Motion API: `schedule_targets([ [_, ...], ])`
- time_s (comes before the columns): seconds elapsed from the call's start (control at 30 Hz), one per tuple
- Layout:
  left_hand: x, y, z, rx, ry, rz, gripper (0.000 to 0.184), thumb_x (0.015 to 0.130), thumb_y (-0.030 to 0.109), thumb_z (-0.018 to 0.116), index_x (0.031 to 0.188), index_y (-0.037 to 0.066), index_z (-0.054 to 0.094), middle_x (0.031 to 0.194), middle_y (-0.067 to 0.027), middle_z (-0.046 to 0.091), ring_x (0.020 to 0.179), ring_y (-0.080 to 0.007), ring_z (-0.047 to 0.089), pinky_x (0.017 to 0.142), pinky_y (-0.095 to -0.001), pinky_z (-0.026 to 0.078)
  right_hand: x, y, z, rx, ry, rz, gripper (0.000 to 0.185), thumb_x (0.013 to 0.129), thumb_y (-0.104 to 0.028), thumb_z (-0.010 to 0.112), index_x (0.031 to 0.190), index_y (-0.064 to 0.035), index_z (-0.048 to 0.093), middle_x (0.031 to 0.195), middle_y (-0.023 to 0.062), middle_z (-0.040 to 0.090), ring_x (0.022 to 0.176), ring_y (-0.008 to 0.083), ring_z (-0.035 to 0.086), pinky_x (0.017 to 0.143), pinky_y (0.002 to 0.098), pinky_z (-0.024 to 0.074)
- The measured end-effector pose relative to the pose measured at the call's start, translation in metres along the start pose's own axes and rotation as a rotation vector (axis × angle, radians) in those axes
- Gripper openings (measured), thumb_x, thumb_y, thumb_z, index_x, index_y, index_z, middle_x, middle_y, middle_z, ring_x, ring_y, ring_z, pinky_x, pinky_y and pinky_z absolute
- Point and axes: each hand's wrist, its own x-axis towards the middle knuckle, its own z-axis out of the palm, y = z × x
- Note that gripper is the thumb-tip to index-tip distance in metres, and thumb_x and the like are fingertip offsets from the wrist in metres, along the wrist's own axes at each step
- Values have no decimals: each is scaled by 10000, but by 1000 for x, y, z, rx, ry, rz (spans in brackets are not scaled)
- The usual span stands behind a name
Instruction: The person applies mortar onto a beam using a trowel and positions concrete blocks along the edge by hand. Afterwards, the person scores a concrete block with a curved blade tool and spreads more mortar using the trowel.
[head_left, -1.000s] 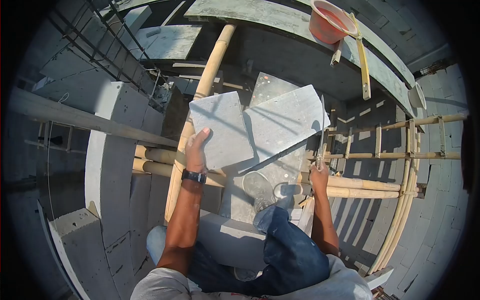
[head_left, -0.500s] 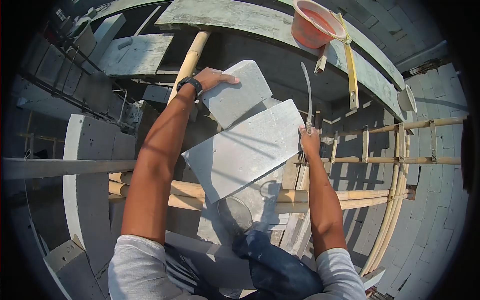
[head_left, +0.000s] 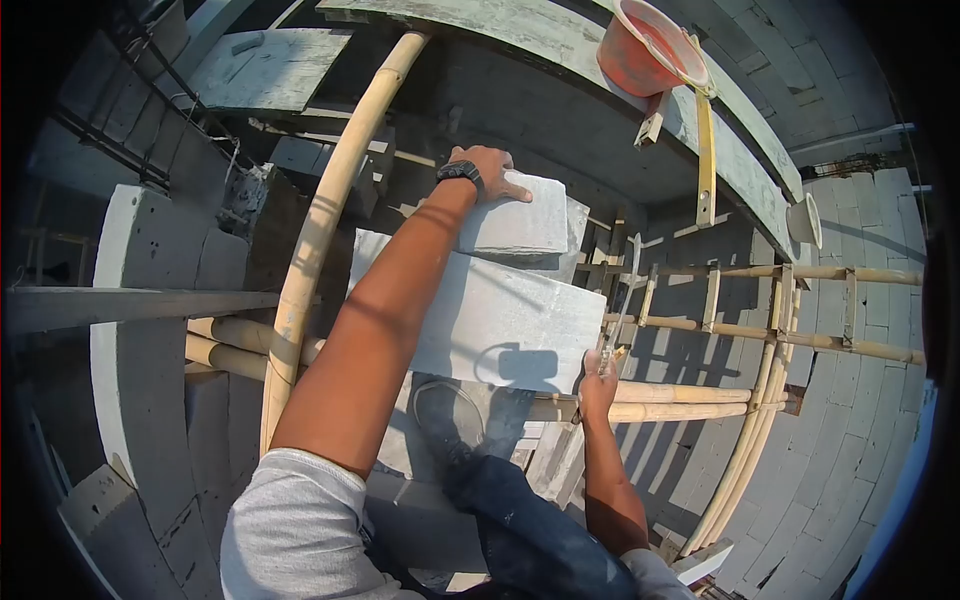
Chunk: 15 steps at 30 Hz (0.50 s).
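My left hand (head_left: 490, 178), wearing a black watch, is closed over the far edge of a smaller pale concrete block (head_left: 520, 218). Its thumb lies on the block's top. Nearer to me is a larger flat concrete block (head_left: 490, 310), partly hidden by my left forearm. At that block's right corner my right hand (head_left: 597, 385) is closed around a handsaw (head_left: 627, 285), a long thin blade seen nearly edge-on. The right fingers are close to the block's edge; whether they also press on it I cannot tell.
Bamboo poles (head_left: 330, 210) run at left and below the blocks. A plank (head_left: 500, 35) at the back carries a red bucket (head_left: 645, 60); a yellow spirit level (head_left: 706, 165) hangs beside it. A bamboo ladder (head_left: 735, 272) lies right. My boot (head_left: 448, 420) stands below.
The larger block has turned flatter and moved down and left. My left hand has carried the smaller block right and slightly down. My right hand has lowered with the handsaw.
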Motion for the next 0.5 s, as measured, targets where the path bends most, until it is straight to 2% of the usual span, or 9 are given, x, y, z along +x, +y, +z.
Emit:
schedule_targets([
  [0.07, -30, 7, -4, 106, 259, 0, 837, 821, 690, 696, 1406, 99, 596, 1379, -131, 620, 1322, -316, 536, 1127, -483, 390, -14, 6, -4, -11, -21, 8, 409, 953, -345, 730, 1013, 48, 636, 934, 178, 659, 856, 295, 609, 852, 407, 477],
  [0.17, -90, -9, 11, -61, 571, 26, 756, 880, 586, 691, 1410, 61, 564, 1372, -172, 616, 1301, -377, 545, 1138, -480, 375, -22, 19, -9, -170, -21, -128, 452, 916, -342, 760, 1049, 63, 610, 1024, 217, 604, 981, 391, 585, 912, 459, 459],
  [0.23, -138, -39, 22, -117, 709, 7, 707, 877, 484, 735, 1382, 17, 572, 1371, -204, 609, 1301, -384, 544, 1137, -483, 376, -30, -11, -18, -303, -8, -248, 472, 899, -349, 764, 1056, 63, 598, 1052, 235, 586, 1030, 435, 562, 923, 494, 451],
  [0.3, -196, -63, 17, -66, 789, -99, 721, 850, 422, 771, 1373, -27, 558, 1346, -267, 602, 1267, -419, 560, 1102, -479, 421, -27, -38, -22, -373, -41, -335, 485, 888, -361, 766, 1058, 60, 594, 1066, 242, 582, 1052, 454, 554, 926, 511, 451],
  [0.37, -235, -90, 36, -177, 733, -342, 783, 845, 442, 782, 1394, -53, 525, 1315, -233, 625, 1202, -381, 601, 1063, -437, 456, -12, -65, -18, -417, -105, -412, 487, 885, -373, 765, 1055, 54, 603, 1068, 235, 589, 1050, 449, 563, 925, 504, 457],
  [0.47, -262, -132, 84, -898, 431, -529, 860, 833, 498, 808, 1388, -93, 519, 1276, -193, 658, 1128, -301, 653, 998, -375, 497, 25, -102, -2, -487, -189, -543, 468, 882, -382, 762, 1071, 26, 631, 1087, 201, 612, 1066, 423, 585, 912, 496, 473],
  [0.5, -269, -136, 86, -1040, 295, -516, 864, 836, 507, 808, 1384, -97, 523, 1273, -182, 659, 1134, -271, 647, 998, -363, 494, 35, -117, 5, -490, -211, -591, 461, 881, -382, 762, 1076, 17, 640, 1091, 189, 619, 1072, 411, 593, 908, 492, 479],
])
